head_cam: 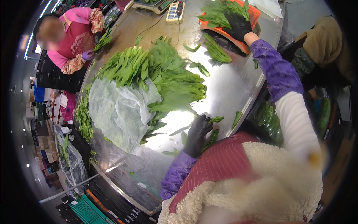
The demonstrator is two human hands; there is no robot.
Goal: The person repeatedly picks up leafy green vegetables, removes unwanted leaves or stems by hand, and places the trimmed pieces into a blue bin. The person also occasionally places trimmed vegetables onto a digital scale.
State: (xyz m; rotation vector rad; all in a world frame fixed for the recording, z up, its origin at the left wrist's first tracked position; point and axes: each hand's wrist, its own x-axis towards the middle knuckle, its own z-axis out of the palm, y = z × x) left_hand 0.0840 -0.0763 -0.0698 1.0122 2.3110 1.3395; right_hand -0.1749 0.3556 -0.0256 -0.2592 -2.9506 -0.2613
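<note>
My right hand (238,27), in a black glove, reaches to the far right and has its fingers around leafy greens (216,15). Those greens lie in an orange tray (253,14) on a dark scale base. Nearer my body, my black-gloved left hand (198,135) is low over the metal table (223,92), fingers curled. Loose leaves (216,119) lie by its fingertips; whether it grips one is hidden. Ahead of it is a big pile of leafy greens (179,84), stalk ends toward the right. A translucent white sheet (120,112) covers the pile's near left part.
Across the table a person (75,36) holds a small bunch of greens (104,40). A power strip (175,12) and another scale (151,5) stand at the far edge. Bagged greens (268,117) sit below the right edge. Crates (89,208) are at lower left.
</note>
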